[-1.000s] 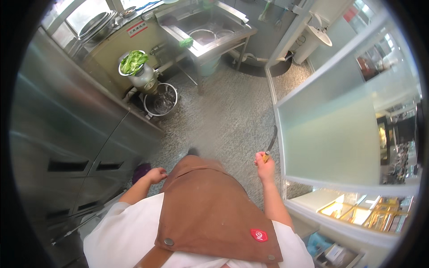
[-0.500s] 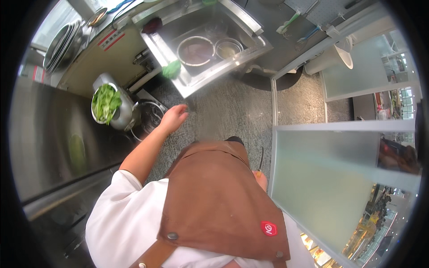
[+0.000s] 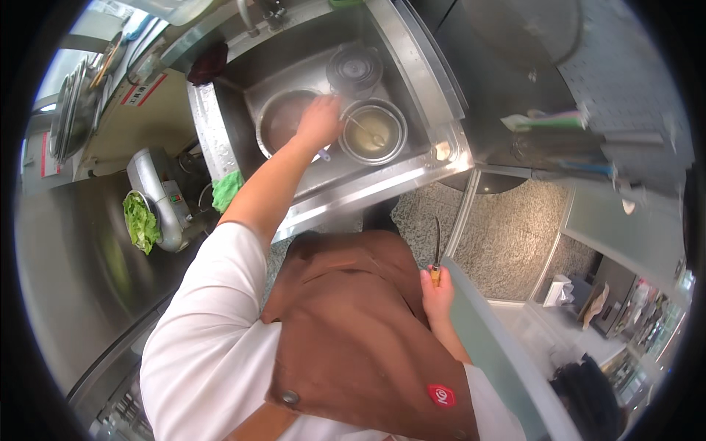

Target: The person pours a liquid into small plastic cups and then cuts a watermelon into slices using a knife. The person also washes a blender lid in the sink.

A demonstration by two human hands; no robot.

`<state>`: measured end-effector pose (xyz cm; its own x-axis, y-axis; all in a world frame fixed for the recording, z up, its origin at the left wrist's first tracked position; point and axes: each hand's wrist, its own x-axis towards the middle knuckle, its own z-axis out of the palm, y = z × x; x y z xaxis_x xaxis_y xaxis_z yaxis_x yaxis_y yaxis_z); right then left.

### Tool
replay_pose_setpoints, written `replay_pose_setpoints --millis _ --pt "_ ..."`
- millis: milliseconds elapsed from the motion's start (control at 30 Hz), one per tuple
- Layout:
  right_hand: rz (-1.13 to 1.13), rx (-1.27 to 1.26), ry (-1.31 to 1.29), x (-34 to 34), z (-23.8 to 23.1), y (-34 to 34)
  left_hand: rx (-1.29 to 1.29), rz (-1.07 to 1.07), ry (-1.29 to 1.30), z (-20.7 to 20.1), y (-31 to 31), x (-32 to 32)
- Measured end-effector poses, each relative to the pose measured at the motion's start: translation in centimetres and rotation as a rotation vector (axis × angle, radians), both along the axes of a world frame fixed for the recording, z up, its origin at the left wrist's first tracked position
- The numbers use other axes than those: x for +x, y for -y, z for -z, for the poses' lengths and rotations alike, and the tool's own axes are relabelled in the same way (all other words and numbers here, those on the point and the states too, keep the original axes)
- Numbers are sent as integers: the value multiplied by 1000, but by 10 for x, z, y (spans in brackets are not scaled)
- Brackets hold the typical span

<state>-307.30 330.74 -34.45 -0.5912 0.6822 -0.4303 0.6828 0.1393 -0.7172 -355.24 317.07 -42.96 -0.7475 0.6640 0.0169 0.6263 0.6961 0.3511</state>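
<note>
Head view: the person's right hand (image 3: 437, 292) is clamped round the yellowish handle of a curved-blade knife (image 3: 437, 246), held low on the right beside the brown apron (image 3: 360, 323), its blade pointing toward the far side. The left hand (image 3: 321, 121) reaches out over the stainless-steel sink (image 3: 353, 195), above the gap between two round vessels; its fingers are blurred, so I cannot tell whether they are apart or closed on something. On the left in the basin stands a wide metal pot (image 3: 259, 134) with brownish contents, partly covered by the hand and forearm. Just to its right is a smaller metal pot (image 3: 404, 136) with pale liquid, and a slim ladle (image 3: 377, 140) rests in it, the handle slanting up toward the left hand. Beyond the smaller pot sits a dark round lid-like piece (image 3: 354, 67). A green cloth (image 3: 227, 191) lies at the near left corner of the sink rim, a dark red cloth (image 3: 208, 64) at the far left corner, and a faucet (image 3: 248, 20) stands at the far edge. To the left, leafy greens (image 3: 141, 223) sit at the mouth of a grey metal machine (image 3: 170, 213)
</note>
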Motion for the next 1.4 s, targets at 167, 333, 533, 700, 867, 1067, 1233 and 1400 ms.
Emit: replay_pose_setpoints --millis 167,333,533,700,867,1067,1233,1400 --pt "-111 -116 -16 -70 -19 -58 -216 96 -73 63 -79 -62" --pt "-158 -153 56 -98 -12 -80 -251 153 -260 93 -102 -84" --pt "-256 -127 145 -139 -30 -73 -121 243 -249 71 -96 -106" --pt "-287 -107 132 -167 -46 -52 120 123 -48 42 -72 -121" --pt "-283 -43 66 -195 -56 -27 559 -422 -144 33 1 -142" --pt "-329 -128 11 -280 -33 -29 1283 -1001 506 23 129 -134" --pt "-403 -252 -382 -470 -19 -17 1466 -1050 710 -6 159 -87" --pt "-644 9 -588 -677 7 -4 1577 -1190 715 -3 184 -35"
